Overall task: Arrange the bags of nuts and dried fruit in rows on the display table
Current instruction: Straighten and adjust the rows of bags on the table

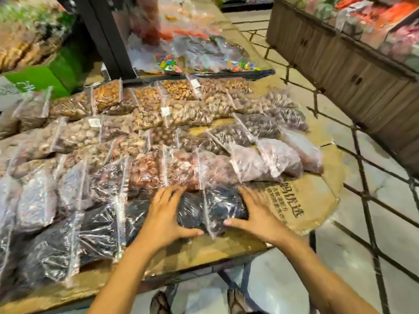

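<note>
Clear zip bags of nuts and dried fruit lie in slanted rows across the cardboard-covered display table. A bag of black dried fruit sits at the right end of the nearest row. My left hand presses on its left side and my right hand on its right side, fingers spread, thumbs along its near edge. Behind it lie reddish-brown bags and pale pink bags. More black bags run to the left. Light brown nut bags fill the far rows.
A green box stands at the back left. Bags of colourful sweets lie behind a dark post. A wooden display stand is at the right across a tiled aisle. Bare cardboard shows right of my hands.
</note>
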Tool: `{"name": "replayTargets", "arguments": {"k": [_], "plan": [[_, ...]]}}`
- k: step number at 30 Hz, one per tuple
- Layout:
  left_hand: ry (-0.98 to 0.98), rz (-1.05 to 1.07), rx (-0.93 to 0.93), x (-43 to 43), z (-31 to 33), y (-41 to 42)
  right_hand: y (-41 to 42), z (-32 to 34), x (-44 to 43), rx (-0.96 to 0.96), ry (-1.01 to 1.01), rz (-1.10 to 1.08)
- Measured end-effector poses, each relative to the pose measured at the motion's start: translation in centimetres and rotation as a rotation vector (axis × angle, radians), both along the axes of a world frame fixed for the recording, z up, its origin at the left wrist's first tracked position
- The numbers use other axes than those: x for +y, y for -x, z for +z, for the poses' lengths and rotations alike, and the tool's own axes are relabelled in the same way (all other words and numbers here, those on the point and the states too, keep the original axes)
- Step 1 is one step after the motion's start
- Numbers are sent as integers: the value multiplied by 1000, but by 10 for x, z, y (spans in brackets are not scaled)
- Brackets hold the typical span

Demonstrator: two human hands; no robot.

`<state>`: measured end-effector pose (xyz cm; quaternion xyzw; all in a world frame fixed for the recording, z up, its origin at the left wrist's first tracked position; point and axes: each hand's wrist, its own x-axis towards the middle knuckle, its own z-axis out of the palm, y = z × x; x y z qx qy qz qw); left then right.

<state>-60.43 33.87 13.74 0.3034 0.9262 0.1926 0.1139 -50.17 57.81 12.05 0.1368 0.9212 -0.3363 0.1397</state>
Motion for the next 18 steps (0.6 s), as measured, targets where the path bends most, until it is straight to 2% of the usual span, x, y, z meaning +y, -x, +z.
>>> {"name": "replayTargets", "arguments": {"k": [3, 6, 11, 18], "plan": [[-17, 18, -5, 2, 4, -7, -3, 0, 16, 2, -21, 145], [-43, 66, 6, 1, 5, -17, -3, -5, 22, 45, -76, 192], [-73, 93, 38, -5, 5, -31, -7, -14, 22, 117, -12, 119], [78, 53, 228, -9, 12, -45, -7, -14, 12, 133, -32, 41]]}}
